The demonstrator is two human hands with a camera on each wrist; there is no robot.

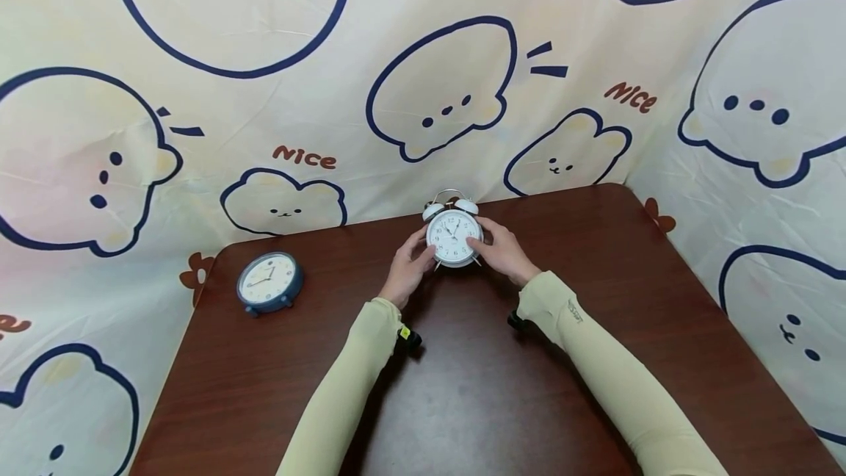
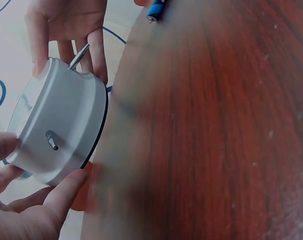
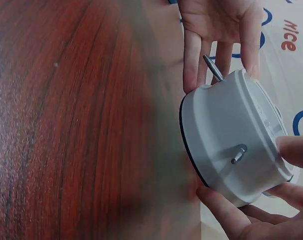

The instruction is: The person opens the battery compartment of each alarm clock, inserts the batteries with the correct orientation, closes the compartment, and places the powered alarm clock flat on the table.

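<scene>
A patterned cloth [image 1: 423, 167] rose behind the table [image 1: 476, 417], running from 9 o'clock through 12 round to 3, with blue-outlined faces and the word "Nice" in red-brown. The blue clock [image 1: 269, 283] stood on the wood well apart from the white clock [image 1: 454, 237], between its 8 and 9 o'clock, pale face turned up and two small feet at its near side. Pale sleeves [image 1: 608, 358] reached in from 5 and 7, each with a black device [image 1: 411, 339] under the wrist.

The white clock was at 12 from the table's middle, near the far edge; in the wrist views it seemed lifted clear of the wood. The left hand [image 1: 405, 267] gripped it from 8 and the right hand [image 1: 509, 250] from 4, both thumbs on the front, other fingers round the sides and partly hidden. Two white bells [image 1: 432, 210] sat at its 11 and 1 under a thin arched handle [image 1: 452, 191]. Its round face tilted upward, with dark numerals; slim metal legs [image 3: 239, 153] stuck out below, and a dark line edged the back.
</scene>
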